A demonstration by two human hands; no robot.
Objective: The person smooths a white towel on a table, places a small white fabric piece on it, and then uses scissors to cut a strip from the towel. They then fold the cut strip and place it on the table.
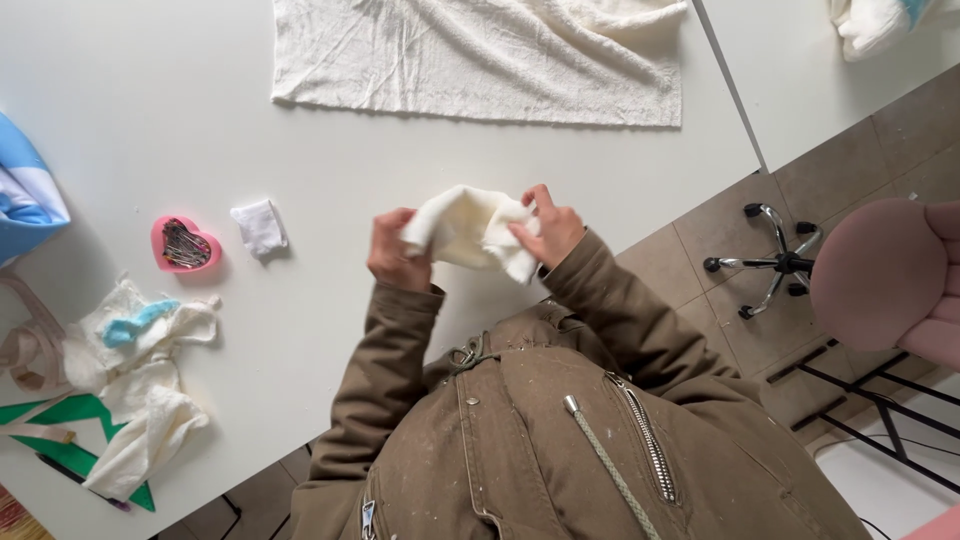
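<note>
Gripping a small cream-white piece of soft fabric [468, 232] from both ends, the person's left hand [397, 252] and right hand [548, 228] close on it above the white table [150, 120], near its front edge. The cloth's long axis runs hand to hand. Bare tabletop lies between it and the large cream towel [480, 55] beyond; a pink heart-shaped pin dish [183, 244] sits well left.

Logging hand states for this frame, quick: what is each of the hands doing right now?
Left hand: closed, gripping the left end of the cream cloth piece.
Right hand: closed, pinching the right end of the same cloth.
</note>
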